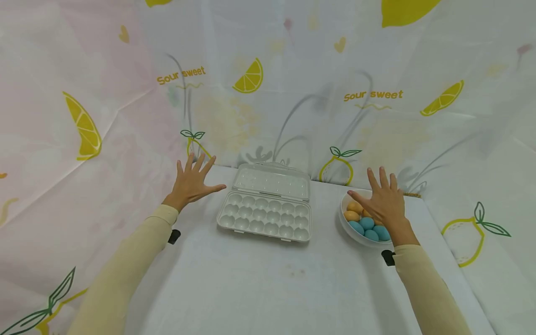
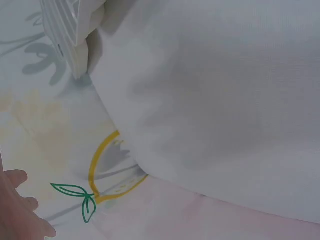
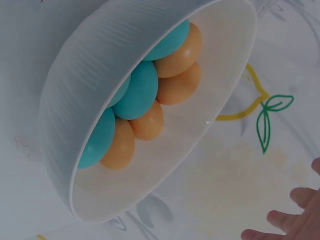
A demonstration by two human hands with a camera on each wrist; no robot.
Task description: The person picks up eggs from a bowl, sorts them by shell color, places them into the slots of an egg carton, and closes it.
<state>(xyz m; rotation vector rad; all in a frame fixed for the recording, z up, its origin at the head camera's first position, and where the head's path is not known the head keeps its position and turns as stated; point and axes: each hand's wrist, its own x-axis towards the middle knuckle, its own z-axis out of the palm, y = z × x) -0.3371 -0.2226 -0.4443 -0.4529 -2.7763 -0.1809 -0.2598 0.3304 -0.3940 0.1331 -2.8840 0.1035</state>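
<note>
My left hand [image 1: 191, 182], fingers spread wide, is raised to the left of a white egg carton [image 1: 264, 216] and holds nothing. The carton lies with its lid [image 1: 271, 182] folded back, and its rows of round hollows hold nothing. My right hand [image 1: 384, 201] is also spread and bare, overlapping a white bowl [image 1: 344, 223] in the head view. Inside the bowl are several blue eggs [image 3: 136, 90] and several orange eggs [image 3: 179, 86]. In the right wrist view the fingertips show at the lower right, apart from the bowl.
A white cloth covers the table [image 1: 251, 288]. Behind it hangs a backdrop [image 1: 293, 111] printed with lemons and lettering, which also runs along both sides. A small braided brown strip [image 1: 412, 195] lies at the table's back right edge.
</note>
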